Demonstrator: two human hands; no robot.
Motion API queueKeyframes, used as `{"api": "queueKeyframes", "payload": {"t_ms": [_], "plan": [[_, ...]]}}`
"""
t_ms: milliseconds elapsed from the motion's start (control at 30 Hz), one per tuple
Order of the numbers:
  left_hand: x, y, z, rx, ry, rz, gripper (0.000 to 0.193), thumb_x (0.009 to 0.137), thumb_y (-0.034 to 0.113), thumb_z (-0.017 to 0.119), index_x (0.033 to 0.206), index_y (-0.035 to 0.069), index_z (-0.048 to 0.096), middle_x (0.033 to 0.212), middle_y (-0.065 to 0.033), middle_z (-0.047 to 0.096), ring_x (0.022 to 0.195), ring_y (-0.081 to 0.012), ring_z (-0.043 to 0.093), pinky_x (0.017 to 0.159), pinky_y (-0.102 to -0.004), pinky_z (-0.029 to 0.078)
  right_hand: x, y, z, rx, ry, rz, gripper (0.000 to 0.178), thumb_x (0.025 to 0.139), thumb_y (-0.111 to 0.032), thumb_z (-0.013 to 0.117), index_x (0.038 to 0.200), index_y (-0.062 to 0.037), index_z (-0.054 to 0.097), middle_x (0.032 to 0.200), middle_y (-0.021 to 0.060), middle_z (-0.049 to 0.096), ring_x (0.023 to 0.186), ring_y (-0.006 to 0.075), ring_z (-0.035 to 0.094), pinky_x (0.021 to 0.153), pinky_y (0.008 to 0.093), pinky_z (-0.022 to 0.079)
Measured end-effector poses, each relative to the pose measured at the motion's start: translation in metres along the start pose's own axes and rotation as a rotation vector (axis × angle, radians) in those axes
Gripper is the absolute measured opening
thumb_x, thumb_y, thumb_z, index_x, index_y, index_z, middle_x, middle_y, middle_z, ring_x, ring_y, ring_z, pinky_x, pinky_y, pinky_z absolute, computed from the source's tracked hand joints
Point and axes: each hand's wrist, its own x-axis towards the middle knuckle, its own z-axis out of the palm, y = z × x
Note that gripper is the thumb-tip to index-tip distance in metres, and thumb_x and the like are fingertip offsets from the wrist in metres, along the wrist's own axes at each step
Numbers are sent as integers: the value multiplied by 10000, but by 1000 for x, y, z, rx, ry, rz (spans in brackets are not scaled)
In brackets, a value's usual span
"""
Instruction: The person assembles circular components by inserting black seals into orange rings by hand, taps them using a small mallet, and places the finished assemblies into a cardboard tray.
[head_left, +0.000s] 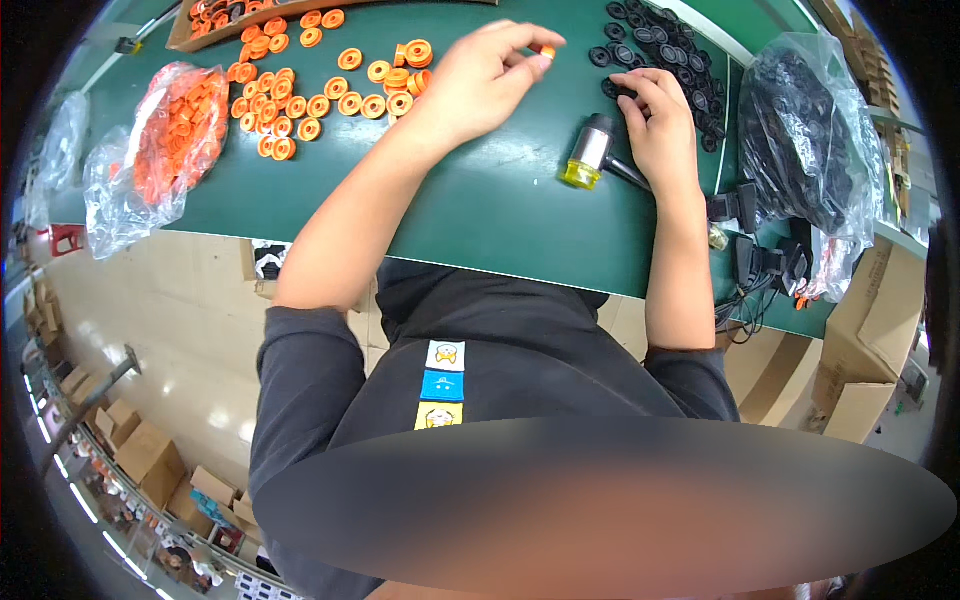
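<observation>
My left hand [485,78] is over the green table, thumb and fingers pinched on a small orange piece [547,52], mostly covered by the fingertips. My right hand [662,118] has its fingers closed at a black round disc [611,88] by the near-left edge of a spread of black round discs [672,45]. Just below the right hand lies a mallet [592,150] with a grey body, a yellow end and a dark handle running under the right wrist. Left of my left hand, orange spool-shaped wheels [349,103] are scattered, some stacked.
An open cardboard tray [190,38] of orange pieces stands at the far left. Clear plastic bags hold orange pieces [180,130] at left and black pieces [800,130] at right. Black clamp-like parts and cables [750,262] lie near the right edge, beside a cardboard box [868,320].
</observation>
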Motion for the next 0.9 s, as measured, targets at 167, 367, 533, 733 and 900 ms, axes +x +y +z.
{"api": "queueKeyframes", "payload": {"t_ms": [167, 367, 533, 733, 900], "plan": [[-5, -1, 29, -585, -147, -198, 329, 966, 73, 603, 1280, -25, 598, 1126, -91, 674, 1002, -144, 654, 897, -271, 518, 0, -11, -6, 69, 145, 2, 301, 892, -24, 647, 1178, -101, 706, 1018, 111, 632, 916, 229, 641, 802, 309, 521], [-8, 13, 27, -685, -242, -174, 380, 929, 23, 643, 1294, -51, 571, 1161, -122, 677, 1040, -166, 672, 922, -276, 533, -12, -27, -6, 773, 111, 259, 279, 936, 2, 624, 1210, -17, 674, 1057, 64, 640, 889, 117, 647, 803, 247, 540], [-6, 7, 28, -632, -181, -202, 371, 931, 45, 663, 1279, -52, 576, 1149, -118, 679, 1054, -160, 663, 930, -279, 529, -13, -32, -4, 994, 79, 241, 392, 849, 104, 687, 1234, 60, 623, 1069, 69, 611, 899, 109, 655, 828, 231, 548], [-9, 9, 32, -611, -159, -168, 346, 899, 41, 698, 1223, -53, 620, 1061, -106, 700, 975, -139, 676, 898, -270, 543, -15, -31, -3, 668, 113, 68, 344, 835, 12, 741, 1174, 1, 686, 1041, 70, 629, 869, 126, 660, 789, 251, 560], [-9, 8, 31, -646, -176, -165, 348, 897, 48, 708, 1218, -57, 622, 1058, -101, 701, 975, -136, 674, 908, -273, 540, -15, -30, -6, 521, 105, -1, 358, 792, -38, 784, 1144, -37, 715, 1007, 85, 647, 831, 152, 656, 775, 274, 558]]}}
